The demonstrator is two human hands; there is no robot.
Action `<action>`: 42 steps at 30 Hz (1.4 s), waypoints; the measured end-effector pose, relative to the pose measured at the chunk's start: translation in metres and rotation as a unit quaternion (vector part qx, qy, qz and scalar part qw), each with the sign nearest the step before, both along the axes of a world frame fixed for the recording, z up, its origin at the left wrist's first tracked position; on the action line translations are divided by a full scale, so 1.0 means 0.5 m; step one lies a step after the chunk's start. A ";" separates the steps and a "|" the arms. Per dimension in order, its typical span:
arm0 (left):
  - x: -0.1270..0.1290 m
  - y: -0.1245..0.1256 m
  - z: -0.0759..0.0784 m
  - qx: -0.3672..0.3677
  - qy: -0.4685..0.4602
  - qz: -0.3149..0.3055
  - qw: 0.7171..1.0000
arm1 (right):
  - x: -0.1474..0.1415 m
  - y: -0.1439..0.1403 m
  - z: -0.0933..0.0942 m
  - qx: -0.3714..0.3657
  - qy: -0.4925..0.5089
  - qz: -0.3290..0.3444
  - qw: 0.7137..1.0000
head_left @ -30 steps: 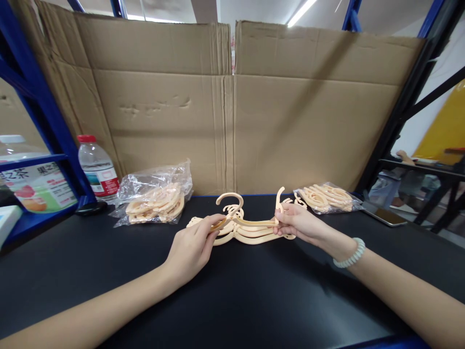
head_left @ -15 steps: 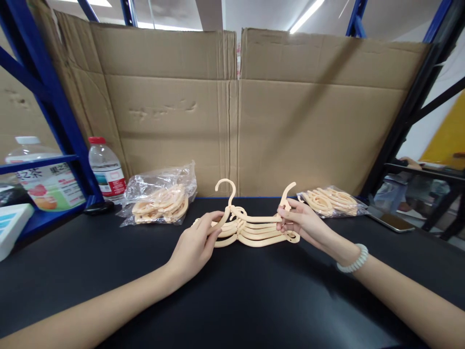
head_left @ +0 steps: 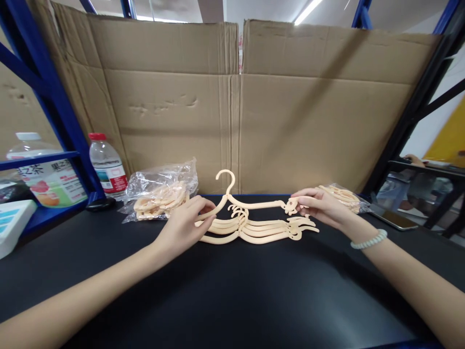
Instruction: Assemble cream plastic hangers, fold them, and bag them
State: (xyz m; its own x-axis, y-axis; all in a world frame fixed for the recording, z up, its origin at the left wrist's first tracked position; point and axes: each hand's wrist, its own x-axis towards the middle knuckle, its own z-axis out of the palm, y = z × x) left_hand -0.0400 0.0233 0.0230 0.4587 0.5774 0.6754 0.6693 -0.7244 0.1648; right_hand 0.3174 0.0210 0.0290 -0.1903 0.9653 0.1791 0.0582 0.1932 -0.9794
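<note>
both hands [head_left: 181,228] [head_left: 319,206] pinched on the top hanger [head_left: 250,204] – seemingly just above the stack [head_left: 254,231]

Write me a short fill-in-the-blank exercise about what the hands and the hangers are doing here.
1. The left hand and the right hand hold one hanger by its two ____.
2. That hanger is raised above a ____ of hangers on the table.
3. The water bottle has a ____ cap.

Missing words: ends; stack; red
</note>
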 end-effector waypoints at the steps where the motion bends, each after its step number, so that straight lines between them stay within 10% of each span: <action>1: -0.002 -0.002 0.006 -0.010 0.032 0.007 0.999 | 0.010 -0.001 0.006 -0.003 -0.056 0.010 0.998; 12: 0.020 -0.064 0.023 -0.080 0.276 0.030 0.957 | 0.045 0.000 0.014 0.051 -0.415 0.163 0.894; 29: 0.042 -0.082 -0.010 -0.077 0.279 0.083 0.954 | 0.033 -0.012 0.011 0.098 -0.507 0.126 0.847; 35: 0.062 -0.094 -0.051 -0.053 0.230 0.074 0.969 | -0.038 -0.050 -0.012 0.129 -0.490 0.061 0.860; 42: 0.062 -0.086 -0.074 -0.134 0.234 0.103 0.958 | -0.144 -0.110 -0.053 0.127 -0.580 0.093 0.799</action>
